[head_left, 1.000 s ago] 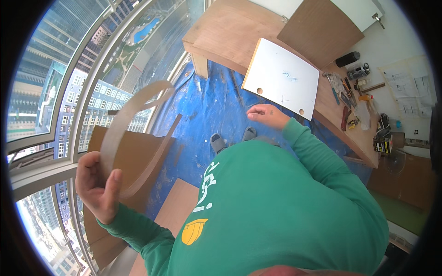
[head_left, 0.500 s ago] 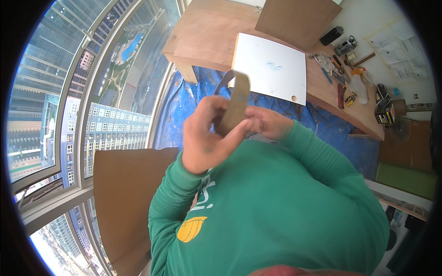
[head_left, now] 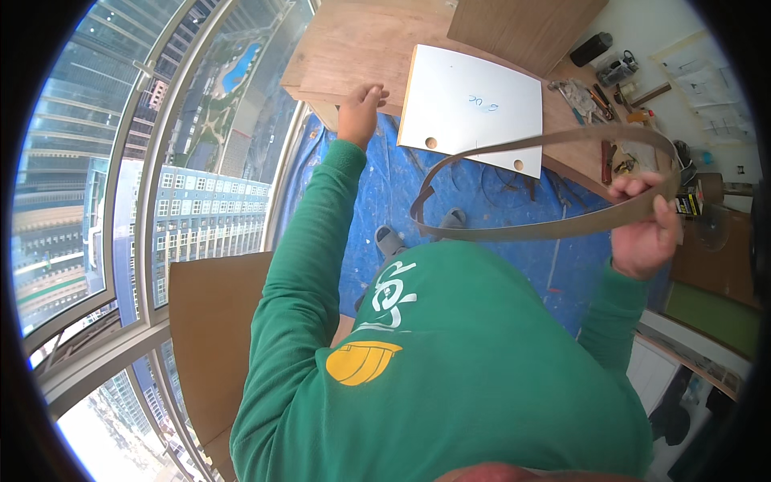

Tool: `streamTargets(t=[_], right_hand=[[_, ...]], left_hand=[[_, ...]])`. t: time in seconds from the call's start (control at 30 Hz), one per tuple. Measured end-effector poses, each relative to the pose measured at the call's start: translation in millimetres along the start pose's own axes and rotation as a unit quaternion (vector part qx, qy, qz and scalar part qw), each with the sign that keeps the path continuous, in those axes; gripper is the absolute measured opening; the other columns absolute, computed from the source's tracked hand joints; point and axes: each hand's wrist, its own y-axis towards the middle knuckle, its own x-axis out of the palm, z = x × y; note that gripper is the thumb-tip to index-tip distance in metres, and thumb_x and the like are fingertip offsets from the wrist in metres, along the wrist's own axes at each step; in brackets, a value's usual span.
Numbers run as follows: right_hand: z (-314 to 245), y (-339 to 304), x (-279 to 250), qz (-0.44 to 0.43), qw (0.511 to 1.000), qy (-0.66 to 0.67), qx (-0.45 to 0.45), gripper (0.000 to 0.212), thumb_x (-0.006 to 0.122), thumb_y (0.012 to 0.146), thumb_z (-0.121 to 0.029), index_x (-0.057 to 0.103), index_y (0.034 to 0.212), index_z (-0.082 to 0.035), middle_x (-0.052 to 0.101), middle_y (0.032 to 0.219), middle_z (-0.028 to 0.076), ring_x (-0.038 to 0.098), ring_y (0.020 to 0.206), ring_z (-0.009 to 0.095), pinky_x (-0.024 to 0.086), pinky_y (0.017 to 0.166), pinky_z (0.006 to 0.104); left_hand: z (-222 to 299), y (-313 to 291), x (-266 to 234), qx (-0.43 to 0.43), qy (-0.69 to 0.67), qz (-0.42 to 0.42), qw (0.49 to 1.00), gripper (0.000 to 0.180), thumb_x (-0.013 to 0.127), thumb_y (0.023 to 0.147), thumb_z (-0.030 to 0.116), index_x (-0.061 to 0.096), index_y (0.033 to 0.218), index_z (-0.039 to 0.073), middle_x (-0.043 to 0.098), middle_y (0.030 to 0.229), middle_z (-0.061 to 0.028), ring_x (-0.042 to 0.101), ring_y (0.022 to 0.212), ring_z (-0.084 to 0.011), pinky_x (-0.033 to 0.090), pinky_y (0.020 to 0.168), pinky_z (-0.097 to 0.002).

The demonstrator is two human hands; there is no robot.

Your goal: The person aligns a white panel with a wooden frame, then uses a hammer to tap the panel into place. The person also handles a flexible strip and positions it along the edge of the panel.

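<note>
A long, thin brown strip [head_left: 530,232], which looks like wood edge banding, bends into a wide loop. My right hand [head_left: 646,229] grips it between thumb and fingers at the right side. Its far end curls at the left of the loop, above the blue sheet. My left hand [head_left: 361,116] is stretched forward near the wooden worktop's front edge, left of the white panel [head_left: 470,100]. Its fingers are curled in, and nothing shows in them. The panel lies on the worktop, with blue marks on its face and two round holes along its near edge.
The wooden worktop [head_left: 361,48] carries an upright brown board [head_left: 522,28], hand tools [head_left: 594,104] and a black bottle [head_left: 590,50]. A blue sheet [head_left: 498,205] covers the floor under my sandalled feet. Windows line the left, where a brown board [head_left: 213,337] leans.
My hands have parted: the left reached forward to the worktop, the right swung far right with the strip. The strip, coiled between both hands before, now spreads into a wide loop.
</note>
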Motion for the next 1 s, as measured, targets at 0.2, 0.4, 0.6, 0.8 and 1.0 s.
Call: streamTargets(t=[0.2, 0.4, 0.6, 0.8, 1.0], right_hand=[[-82, 15, -146, 0.080, 0.996, 0.038, 0.006, 0.051, 0.052, 0.099, -0.020, 0.048, 0.141, 0.009, 0.061, 0.112, 0.014, 0.057, 0.107, 0.026, 0.046, 0.097, 0.0387], [-132, 38, -231, 0.139, 0.990, -0.008, -0.025, 0.051, 0.049, 0.102, -0.014, 0.042, 0.145, 0.011, 0.056, 0.117, 0.016, 0.052, 0.112, 0.027, 0.042, 0.104, 0.0397], [-173, 29, -308, 0.142, 0.989, -0.033, -0.033, 0.052, 0.049, 0.103, -0.013, 0.039, 0.147, 0.013, 0.052, 0.121, 0.020, 0.050, 0.115, 0.029, 0.042, 0.106, 0.0415], [-166, 44, -336, 0.195, 0.979, -0.032, -0.052, 0.052, 0.049, 0.103, -0.011, 0.039, 0.147, 0.013, 0.052, 0.121, 0.021, 0.051, 0.117, 0.030, 0.042, 0.108, 0.0440], [-165, 65, -319, 0.251, 0.960, -0.103, -0.074, 0.051, 0.050, 0.102, -0.011, 0.040, 0.146, 0.014, 0.051, 0.128, 0.023, 0.050, 0.121, 0.031, 0.040, 0.110, 0.0456]], left_hand=[[-180, 1, 65, -0.058, 0.299, -0.055, 0.951, 0.062, 0.059, 0.098, 0.025, 0.044, 0.152, -0.002, 0.048, 0.153, -0.0255, 0.043, 0.145, -0.0387, 0.033, 0.121, -0.0407], [-237, 1, 107, -0.044, 0.393, -0.027, 0.918, 0.082, 0.060, 0.097, 0.031, 0.020, 0.162, 0.000, 0.026, 0.168, -0.0211, 0.025, 0.155, -0.0364, 0.023, 0.127, -0.0431], [-247, -50, 85, -0.266, 0.417, -0.073, 0.866, 0.070, 0.061, 0.097, 0.038, 0.040, 0.155, 0.004, 0.056, 0.147, -0.0203, 0.052, 0.138, -0.0355, 0.036, 0.117, -0.0492], [-303, -20, 25, -0.246, 0.306, 0.080, 0.916, 0.056, 0.054, 0.101, 0.046, 0.064, 0.135, 0.003, 0.069, 0.130, -0.0207, 0.065, 0.121, -0.0356, 0.050, 0.101, -0.0411], [-293, 35, 57, -0.370, 0.057, 0.047, 0.926, 0.059, 0.041, 0.105, 0.056, 0.061, 0.137, 0.010, 0.073, 0.118, -0.0091, 0.069, 0.103, -0.0267, 0.052, 0.083, -0.0431]])
